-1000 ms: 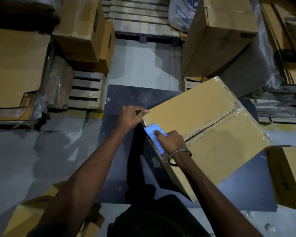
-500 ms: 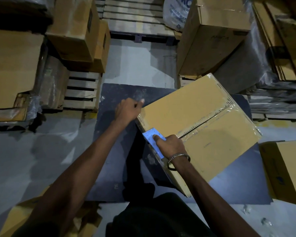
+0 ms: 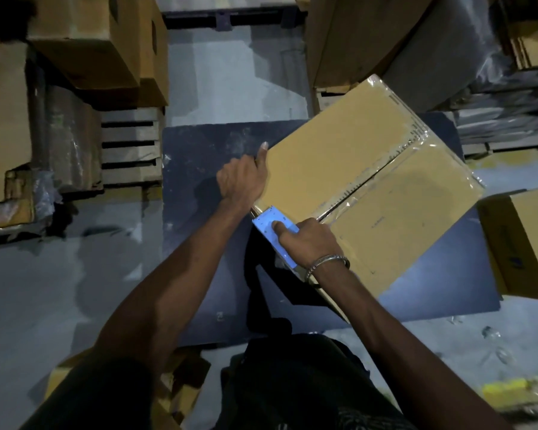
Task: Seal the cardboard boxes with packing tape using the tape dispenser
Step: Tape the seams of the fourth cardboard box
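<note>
Step in hand: taping the near-left edge of the cardboard box (image 3: pixel 370 193), judged from where the blue tape dispenser (image 3: pixel 272 235) sits on that edge
Doing it well: keep the dispenser flat on the edge and draw it straight along, so the tape folds evenly over top and side; brace the box so it does not swing on the dark mat (image 3: pixel 205 169)
Right hand (image 3: pixel 308 243): grips the dispenser at the box's near-left edge, beside the end of the centre seam (image 3: pixel 367 184), forefinger stretched along the blue body
Left hand (image 3: pixel 246 178): fingers curled at the box's left edge, thumb pointing up along it; whether it pinches tape there I cannot tell
Box: tilted on the mat, between and just beyond both hands; clear tape already glints along the seam and the far edges
Risk: tape wrinkling at the corner
</note>
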A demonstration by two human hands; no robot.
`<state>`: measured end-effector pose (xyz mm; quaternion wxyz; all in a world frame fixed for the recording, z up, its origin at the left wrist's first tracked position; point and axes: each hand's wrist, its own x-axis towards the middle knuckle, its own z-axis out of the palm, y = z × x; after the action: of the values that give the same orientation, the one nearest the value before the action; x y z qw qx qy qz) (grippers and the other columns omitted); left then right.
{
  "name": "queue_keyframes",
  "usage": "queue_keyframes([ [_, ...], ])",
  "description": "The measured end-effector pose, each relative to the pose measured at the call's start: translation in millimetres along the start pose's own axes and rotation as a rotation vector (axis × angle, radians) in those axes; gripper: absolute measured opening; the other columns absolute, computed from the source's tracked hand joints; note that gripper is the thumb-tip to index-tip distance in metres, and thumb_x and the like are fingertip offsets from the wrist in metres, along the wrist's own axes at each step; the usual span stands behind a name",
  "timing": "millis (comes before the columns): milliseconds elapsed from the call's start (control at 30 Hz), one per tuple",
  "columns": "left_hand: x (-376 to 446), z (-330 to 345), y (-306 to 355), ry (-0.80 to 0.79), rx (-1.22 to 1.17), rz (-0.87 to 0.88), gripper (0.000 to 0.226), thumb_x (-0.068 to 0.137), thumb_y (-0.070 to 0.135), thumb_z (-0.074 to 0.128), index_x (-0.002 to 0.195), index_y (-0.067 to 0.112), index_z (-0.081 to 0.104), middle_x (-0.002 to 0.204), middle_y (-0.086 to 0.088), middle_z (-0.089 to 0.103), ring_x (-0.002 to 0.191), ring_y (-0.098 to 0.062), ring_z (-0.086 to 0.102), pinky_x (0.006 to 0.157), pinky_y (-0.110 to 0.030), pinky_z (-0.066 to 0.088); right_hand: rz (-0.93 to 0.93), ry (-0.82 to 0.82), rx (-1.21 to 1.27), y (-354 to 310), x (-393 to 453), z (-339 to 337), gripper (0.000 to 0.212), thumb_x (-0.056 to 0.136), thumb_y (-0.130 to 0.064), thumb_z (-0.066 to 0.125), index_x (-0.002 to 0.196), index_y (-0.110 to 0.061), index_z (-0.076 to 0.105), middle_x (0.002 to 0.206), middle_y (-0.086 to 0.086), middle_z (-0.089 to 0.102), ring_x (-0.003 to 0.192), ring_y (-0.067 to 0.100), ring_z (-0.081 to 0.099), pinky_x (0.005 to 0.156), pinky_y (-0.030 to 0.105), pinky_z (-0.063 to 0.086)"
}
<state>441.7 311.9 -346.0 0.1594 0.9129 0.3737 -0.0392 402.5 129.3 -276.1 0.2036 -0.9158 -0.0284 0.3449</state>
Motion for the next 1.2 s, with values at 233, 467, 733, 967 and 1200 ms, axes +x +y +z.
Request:
queue_keyframes([
  [233, -3.8, -2.7, 3.7, 0.020, 0.006, -0.032, 0.088, 0.109, 0.067, 0.018, 0.107, 0.001, 0.075, 0.110, -0.028, 0.072, 0.105, -0.046, 0.068, 0.093, -0.048, 0.049, -0.037, -0.002, -0.046, 19.0, -11.4, -3.6, 0.061, 0.082, -0.074, 0.049, 0.086, -0.014, 0.059, 0.100, 0.015, 0.069, 0.093, 0.037, 0.067, 0.072, 0.036, 0.046],
  [467, -3.9, -0.1, 2.1, 0.064, -0.029, -0.023, 0.091, 0.108, 0.068, 0.016, 0.096, 0.000, 0.075, 0.102, -0.024, 0.074, 0.099, -0.042, 0.069, 0.086, -0.046, 0.048, -0.063, 0.002, -0.048, 40.0, -21.8, -8.7, 0.057, 0.089, -0.070, 0.054, 0.087, -0.013, 0.055, 0.098, 0.012, 0.066, 0.089, 0.036, 0.066, 0.067, 0.033, 0.041],
  [733, -5.4, 0.0, 2.3, 0.092, -0.074, -0.012, 0.089, 0.109, 0.066, 0.018, 0.097, -0.003, 0.074, 0.104, -0.027, 0.073, 0.100, -0.044, 0.068, 0.086, -0.047, 0.049, -0.039, -0.032, -0.063, 80.3, -40.4, -14.0, 0.061, 0.088, -0.073, 0.053, 0.074, -0.014, 0.052, 0.086, 0.012, 0.065, 0.079, 0.033, 0.064, 0.063, 0.034, 0.040],
  [967, -1.1, 10.1, -3.4, 0.116, -0.094, -0.018, 0.091, 0.108, 0.068, 0.015, 0.095, -0.002, 0.073, 0.100, -0.026, 0.072, 0.092, -0.042, 0.068, 0.082, -0.047, 0.049, 0.000, -0.019, -0.050, 114.1, -58.0, -14.1, 0.063, 0.086, -0.076, 0.053, 0.061, -0.019, 0.044, 0.069, 0.005, 0.053, 0.071, 0.030, 0.060, 0.056, 0.035, 0.036],
  [1200, -49.6, 22.4, 13.2, 0.264, -0.015, 0.276, 0.059, 0.111, 0.045, 0.030, 0.145, 0.004, 0.055, 0.152, -0.021, 0.054, 0.141, -0.038, 0.050, 0.118, -0.053, 0.035, 0.009, 0.030, -0.054, 113.3, -62.9, -12.9, 0.059, 0.084, -0.076, 0.053, 0.078, -0.017, 0.058, 0.094, 0.010, 0.068, 0.086, 0.033, 0.066, 0.065, 0.034, 0.044],
])
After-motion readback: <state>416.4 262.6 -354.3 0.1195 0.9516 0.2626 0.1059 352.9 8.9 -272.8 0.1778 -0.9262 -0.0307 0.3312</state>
